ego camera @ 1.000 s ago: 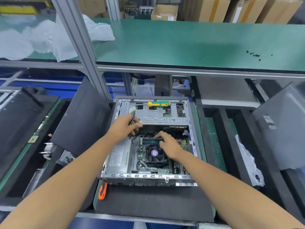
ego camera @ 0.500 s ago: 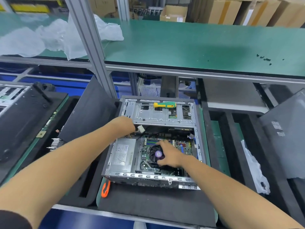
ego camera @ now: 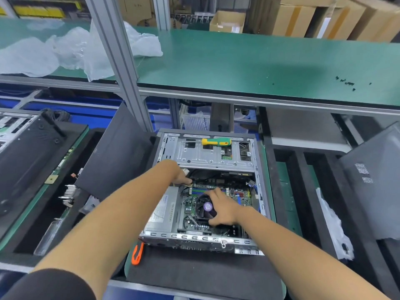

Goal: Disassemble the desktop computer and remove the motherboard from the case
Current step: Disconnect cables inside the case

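The open desktop case lies on a black foam mat. Inside it are the green motherboard, a black CPU fan with a purple sticker, and a silver power supply. My left hand reaches in at the far left corner of the board and grips a bundle of yellow and black power cables with a white connector. My right hand rests on the fan, index finger at its far side and thumb at its near side.
A yellow-green screwdriver lies on the drive bay at the case's far end. An orange tool sits by the near left corner. A dark side panel leans at the left, a grey panel at the right. An aluminium post rises behind.
My left hand dropped from above the drive bay into the case with the cables. My right hand slid from the memory slots back onto the CPU fan.
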Available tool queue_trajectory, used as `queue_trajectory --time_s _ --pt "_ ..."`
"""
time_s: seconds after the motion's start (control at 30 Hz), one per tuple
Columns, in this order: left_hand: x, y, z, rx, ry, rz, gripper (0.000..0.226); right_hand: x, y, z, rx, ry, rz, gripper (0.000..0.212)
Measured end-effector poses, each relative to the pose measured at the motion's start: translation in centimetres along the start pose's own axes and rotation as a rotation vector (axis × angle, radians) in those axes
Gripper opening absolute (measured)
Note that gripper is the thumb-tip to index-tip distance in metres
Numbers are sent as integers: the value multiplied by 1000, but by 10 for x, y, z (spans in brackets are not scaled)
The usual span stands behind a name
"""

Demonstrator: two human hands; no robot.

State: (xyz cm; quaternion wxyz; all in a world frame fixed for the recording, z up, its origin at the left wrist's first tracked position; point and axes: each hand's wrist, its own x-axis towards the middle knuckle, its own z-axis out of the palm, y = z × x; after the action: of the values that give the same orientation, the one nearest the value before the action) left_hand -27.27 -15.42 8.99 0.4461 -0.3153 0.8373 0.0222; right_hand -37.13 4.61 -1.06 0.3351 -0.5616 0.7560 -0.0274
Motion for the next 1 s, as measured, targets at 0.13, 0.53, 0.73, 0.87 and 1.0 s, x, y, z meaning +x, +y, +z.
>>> queue_trajectory --time_s 0.13,0.53,0.73,0.87,1.0 --pt "5 18 11 -253 -21 -107 92 4 -2 -6 -11 -14 4 93" --pt "9 16 16 -237 -76 -155 61 27 -53 -6 75 179 -55 80" --pt "-10 -4 4 -360 -5 36 46 38 -79 -2 95 128 -58 86" --pt "-19 -9 2 -506 23 53 22 46 -90 -5 115 84 -132 75" --pt "-31 -9 4 -433 137 21 35 51 -89 -9 185 59 -147 68"
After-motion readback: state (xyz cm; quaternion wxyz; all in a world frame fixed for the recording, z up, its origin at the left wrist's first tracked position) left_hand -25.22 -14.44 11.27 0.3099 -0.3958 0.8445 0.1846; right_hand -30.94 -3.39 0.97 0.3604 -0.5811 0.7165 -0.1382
